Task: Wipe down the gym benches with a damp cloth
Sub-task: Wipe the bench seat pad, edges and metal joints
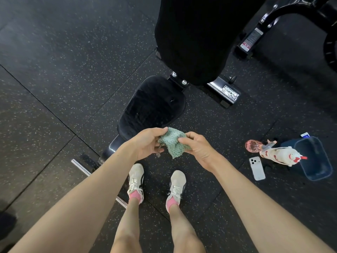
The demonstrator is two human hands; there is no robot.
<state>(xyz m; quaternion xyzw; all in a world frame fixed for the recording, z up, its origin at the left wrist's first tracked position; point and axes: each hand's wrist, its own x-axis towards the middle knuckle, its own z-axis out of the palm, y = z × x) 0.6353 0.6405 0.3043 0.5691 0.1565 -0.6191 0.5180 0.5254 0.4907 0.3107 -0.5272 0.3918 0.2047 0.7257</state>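
I stand at the foot of a black adjustable gym bench. Its seat pad (pixel 153 105) lies just beyond my hands, and the long back pad (pixel 193 37) rises behind it. A fluffy green cloth (pixel 172 141) with a speckled cord loop hangs bunched between my hands, above the floor in front of the seat. My left hand (pixel 145 141) pinches its left edge near the cord. The cloth's right side is pinched by my right hand (pixel 197 147).
A blue tub (pixel 313 159), a patterned spray bottle (pixel 279 154), a pink bottle (pixel 252 145) and a white phone (pixel 257 168) lie on the speckled rubber floor at the right. A chrome bar (pixel 82 168) sticks out at the bench foot. Another machine's black frame (pixel 284 17) stands upper right.
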